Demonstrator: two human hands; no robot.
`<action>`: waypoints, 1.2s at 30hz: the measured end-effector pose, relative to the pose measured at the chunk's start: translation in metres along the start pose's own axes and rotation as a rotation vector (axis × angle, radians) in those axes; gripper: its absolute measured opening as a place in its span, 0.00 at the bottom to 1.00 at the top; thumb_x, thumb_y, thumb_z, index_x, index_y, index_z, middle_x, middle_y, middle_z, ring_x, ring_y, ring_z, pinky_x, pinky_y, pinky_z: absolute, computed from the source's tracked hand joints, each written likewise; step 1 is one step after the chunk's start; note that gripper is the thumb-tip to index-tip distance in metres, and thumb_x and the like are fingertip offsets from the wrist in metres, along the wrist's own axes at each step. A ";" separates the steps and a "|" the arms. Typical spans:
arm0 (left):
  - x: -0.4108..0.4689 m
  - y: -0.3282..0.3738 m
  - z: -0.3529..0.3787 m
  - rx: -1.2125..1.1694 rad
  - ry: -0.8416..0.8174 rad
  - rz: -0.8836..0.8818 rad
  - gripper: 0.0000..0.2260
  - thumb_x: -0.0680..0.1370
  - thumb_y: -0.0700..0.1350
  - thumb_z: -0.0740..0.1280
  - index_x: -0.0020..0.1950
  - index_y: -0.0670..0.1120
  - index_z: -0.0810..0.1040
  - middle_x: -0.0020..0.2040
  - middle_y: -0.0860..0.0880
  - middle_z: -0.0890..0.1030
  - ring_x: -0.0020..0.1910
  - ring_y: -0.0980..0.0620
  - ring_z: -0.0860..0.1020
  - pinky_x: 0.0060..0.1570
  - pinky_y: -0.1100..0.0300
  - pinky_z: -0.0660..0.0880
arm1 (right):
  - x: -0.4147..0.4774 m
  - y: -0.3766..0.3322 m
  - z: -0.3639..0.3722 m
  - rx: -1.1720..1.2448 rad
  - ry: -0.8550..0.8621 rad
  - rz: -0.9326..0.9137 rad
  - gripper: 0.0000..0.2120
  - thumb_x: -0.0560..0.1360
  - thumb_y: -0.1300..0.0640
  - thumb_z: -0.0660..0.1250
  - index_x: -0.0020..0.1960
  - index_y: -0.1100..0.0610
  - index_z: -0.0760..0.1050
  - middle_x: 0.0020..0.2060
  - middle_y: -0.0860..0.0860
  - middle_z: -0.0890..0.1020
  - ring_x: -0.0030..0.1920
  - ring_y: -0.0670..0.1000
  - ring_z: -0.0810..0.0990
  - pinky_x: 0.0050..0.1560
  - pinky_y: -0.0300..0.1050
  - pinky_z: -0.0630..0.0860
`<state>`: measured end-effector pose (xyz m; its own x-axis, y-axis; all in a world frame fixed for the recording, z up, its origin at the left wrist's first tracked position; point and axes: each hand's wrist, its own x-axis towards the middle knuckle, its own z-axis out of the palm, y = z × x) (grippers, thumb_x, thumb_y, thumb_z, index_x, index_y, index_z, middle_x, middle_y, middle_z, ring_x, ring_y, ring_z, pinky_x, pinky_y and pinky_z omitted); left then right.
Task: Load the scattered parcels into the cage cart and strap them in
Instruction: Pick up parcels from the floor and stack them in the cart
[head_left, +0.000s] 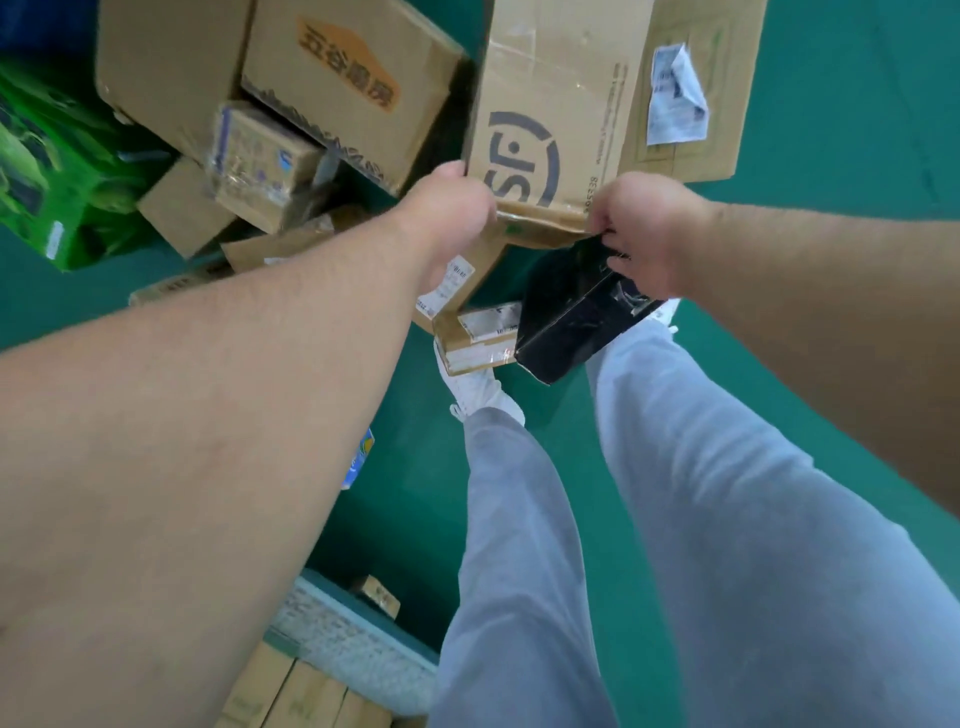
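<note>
A large brown cardboard parcel (561, 98) with a dark round logo stands on the green floor ahead of me. My left hand (452, 208) grips its near left corner. My right hand (649, 228) pinches the near edge of that parcel together with a black glossy box (576, 312), which hangs tilted below the hand. A small taped brown parcel (478, 338) lies on the floor just under the black box, by my left shoe. The cage cart is not clearly in view.
A heap of parcels lies at the upper left: a brown box with orange lettering (343, 78), a small taped box (265, 161) and a green printed carton (52, 171). More boxes (311, 675) sit at the bottom left. My legs in grey trousers stand on green floor (857, 104).
</note>
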<state>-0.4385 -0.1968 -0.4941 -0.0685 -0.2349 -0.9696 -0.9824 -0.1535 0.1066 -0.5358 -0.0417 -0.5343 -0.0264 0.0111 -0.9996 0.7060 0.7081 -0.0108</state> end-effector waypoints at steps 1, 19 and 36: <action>0.000 -0.001 -0.002 -0.006 -0.001 0.007 0.23 0.79 0.37 0.61 0.70 0.56 0.74 0.62 0.54 0.80 0.66 0.50 0.73 0.72 0.42 0.67 | -0.003 0.000 0.002 0.008 -0.016 -0.008 0.26 0.74 0.66 0.63 0.72 0.57 0.69 0.71 0.52 0.72 0.67 0.55 0.73 0.68 0.53 0.74; -0.353 -0.041 -0.115 -0.275 -0.201 0.125 0.64 0.54 0.74 0.76 0.83 0.60 0.48 0.80 0.49 0.64 0.65 0.49 0.74 0.55 0.55 0.73 | -0.389 0.086 -0.004 0.315 -0.187 -0.179 0.16 0.81 0.49 0.68 0.67 0.51 0.75 0.56 0.48 0.85 0.49 0.49 0.84 0.55 0.54 0.81; -0.544 -0.302 -0.144 -1.051 -0.317 0.342 0.21 0.80 0.59 0.64 0.69 0.49 0.77 0.65 0.40 0.82 0.64 0.37 0.79 0.52 0.36 0.81 | -0.576 0.236 0.101 0.016 -0.091 -0.534 0.14 0.86 0.54 0.59 0.69 0.49 0.77 0.57 0.49 0.86 0.55 0.51 0.81 0.48 0.47 0.77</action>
<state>-0.0794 -0.1609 0.0332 -0.4907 -0.1893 -0.8505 -0.2838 -0.8882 0.3614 -0.2828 0.0476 0.0367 -0.3232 -0.4093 -0.8533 0.6217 0.5880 -0.5175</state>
